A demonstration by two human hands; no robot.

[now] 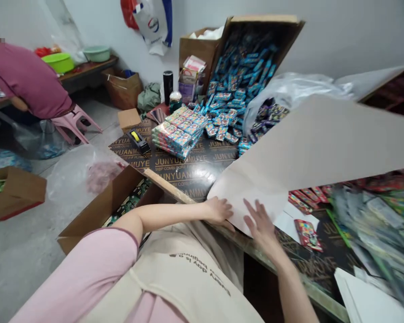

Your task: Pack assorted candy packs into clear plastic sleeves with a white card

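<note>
Big pale flat cardboard sheet (316,143) over dark table (195,172): L hand (219,210) grips its near-left edge, R hand (261,223) open, flat on near corner.

A packing workshop: cartons (16,190) and heaped packets (235,85) crowd the worktable (188,170).

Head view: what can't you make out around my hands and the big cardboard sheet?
All in the head view.
1. Table under the cardboard sheet: hidden by the sheet.
2. Left hand fingertips: curled at the sheet's edge, grip unclear.
3. Packets at right: motion-blurred, print unreadable.
4. White sheets: cut off by the bottom edge.
</note>
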